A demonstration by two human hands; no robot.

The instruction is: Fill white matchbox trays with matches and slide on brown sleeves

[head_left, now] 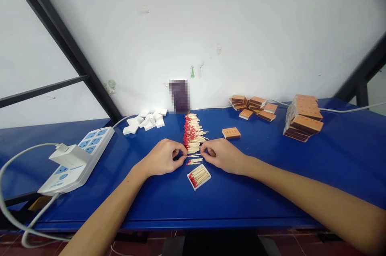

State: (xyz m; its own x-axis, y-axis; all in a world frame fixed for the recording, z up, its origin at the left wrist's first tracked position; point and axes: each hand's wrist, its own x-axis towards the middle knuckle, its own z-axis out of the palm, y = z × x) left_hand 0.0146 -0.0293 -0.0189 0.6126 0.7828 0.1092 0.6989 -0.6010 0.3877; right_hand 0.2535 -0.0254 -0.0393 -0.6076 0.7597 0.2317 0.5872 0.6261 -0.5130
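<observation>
A long pile of red-tipped matches lies in the middle of the blue table. My left hand and my right hand rest on the table at the near end of the pile, each with fingers pinched on the ends of a few matches held between them. A few loose matches lie just below. In front of my hands sits an open white matchbox tray partly filled with matches.
One orange matchbox lies right of the pile. More orange boxes and a taller stack stand at the back right. White empty trays lie back left. A white power strip with cables sits at the left.
</observation>
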